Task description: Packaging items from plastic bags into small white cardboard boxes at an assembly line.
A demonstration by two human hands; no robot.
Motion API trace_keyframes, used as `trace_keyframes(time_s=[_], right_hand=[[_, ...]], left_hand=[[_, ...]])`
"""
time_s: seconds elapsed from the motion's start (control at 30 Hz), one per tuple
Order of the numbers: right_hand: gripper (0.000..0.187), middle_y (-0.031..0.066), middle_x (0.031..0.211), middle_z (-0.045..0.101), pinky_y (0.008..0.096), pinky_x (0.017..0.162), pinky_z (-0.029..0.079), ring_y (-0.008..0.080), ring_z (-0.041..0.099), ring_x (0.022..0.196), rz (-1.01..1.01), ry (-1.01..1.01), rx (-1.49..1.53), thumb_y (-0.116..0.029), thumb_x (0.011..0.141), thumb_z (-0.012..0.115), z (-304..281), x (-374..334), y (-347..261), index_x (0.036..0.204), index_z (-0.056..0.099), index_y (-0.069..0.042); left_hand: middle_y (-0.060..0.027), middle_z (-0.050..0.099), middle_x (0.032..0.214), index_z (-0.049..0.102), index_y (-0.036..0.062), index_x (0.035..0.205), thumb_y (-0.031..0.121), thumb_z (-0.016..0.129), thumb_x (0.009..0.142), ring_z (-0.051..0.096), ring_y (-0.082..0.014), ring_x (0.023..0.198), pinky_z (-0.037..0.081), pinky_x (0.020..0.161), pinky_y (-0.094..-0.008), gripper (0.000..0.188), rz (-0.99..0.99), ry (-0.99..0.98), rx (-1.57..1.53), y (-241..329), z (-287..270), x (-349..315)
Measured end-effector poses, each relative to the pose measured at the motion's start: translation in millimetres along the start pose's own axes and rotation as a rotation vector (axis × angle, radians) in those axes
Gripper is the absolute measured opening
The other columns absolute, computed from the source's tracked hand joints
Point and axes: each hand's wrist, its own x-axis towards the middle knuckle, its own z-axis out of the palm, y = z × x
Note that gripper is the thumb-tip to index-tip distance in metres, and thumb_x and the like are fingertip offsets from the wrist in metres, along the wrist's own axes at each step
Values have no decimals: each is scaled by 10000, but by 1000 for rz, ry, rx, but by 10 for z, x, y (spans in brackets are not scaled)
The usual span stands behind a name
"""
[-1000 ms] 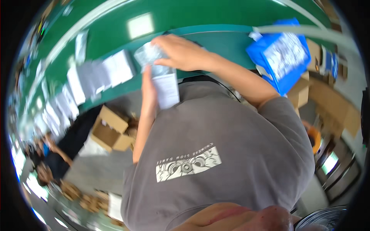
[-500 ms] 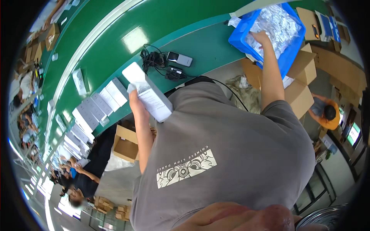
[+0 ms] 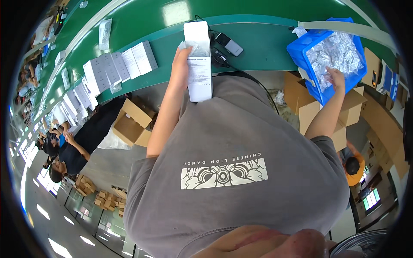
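My left hand (image 3: 182, 64) is closed round the side of a tall white box (image 3: 199, 79) with printed text on its face. The box is held upright near my chest, its long top flap raised. A crinkled clear plastic bag (image 3: 195, 48) shows at the mouth of the box, beside my thumb; whether it is inside cannot be made out. On the right, my right hand (image 3: 336, 80) is over the near part of a blue bin (image 3: 301, 60), fingers apart and touching or just above the clear plastic packets (image 3: 340, 53). No packet shows in its grasp.
Several white boxes (image 3: 144, 58) stand in a row on the green table (image 3: 262, 43) at left. A grey handheld device (image 3: 232, 46) and black cables lie behind my box. Open cardboard cartons (image 3: 131, 122) stand below the table on both sides. Co-workers (image 3: 71, 152) are at far left and right.
My view has swung, shifting the scene. The left hand has turned the white box more upright. My right hand has drawn back from deeper among the packets toward the bin's near edge.
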Motion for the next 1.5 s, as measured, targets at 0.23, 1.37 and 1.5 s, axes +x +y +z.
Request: trace_keyframes(time_s=[0.23, 1.37, 1.5], right_hand=[[157, 15, 913, 634, 225, 753, 494, 89, 601, 811, -814, -101, 334, -37, 864, 744, 468, -1523, -1844, 969, 630, -65], [206, 79, 893, 686, 320, 784, 493, 196, 636, 850, -1101, -1213, -344, -154, 934, 572, 2954, -3150, -2823, 1021, 688, -8], [121, 75, 991, 692, 300, 782, 496, 170, 628, 910, -1135, -922, 42, -72, 907, 649, 3034, -3017, -2256, 1002, 702, -19]], left_hand=[[-103, 635, 1157, 506, 28, 1275, 455, 437, 1041, 608, -172, 1060, 457, 935, -302, 492, 98, -109, 112, -1, 156, -66], [-99, 486, 1319, 609, 61, 1233, 287, 532, 1017, 515, -178, 1176, 414, 1005, -323, 321, 631, -91, 197, -352, -470, -646], [-96, 477, 1339, 646, 71, 1215, 262, 559, 998, 498, -190, 1216, 418, 1014, -337, 302, 648, -106, 224, -359, -583, -623]])
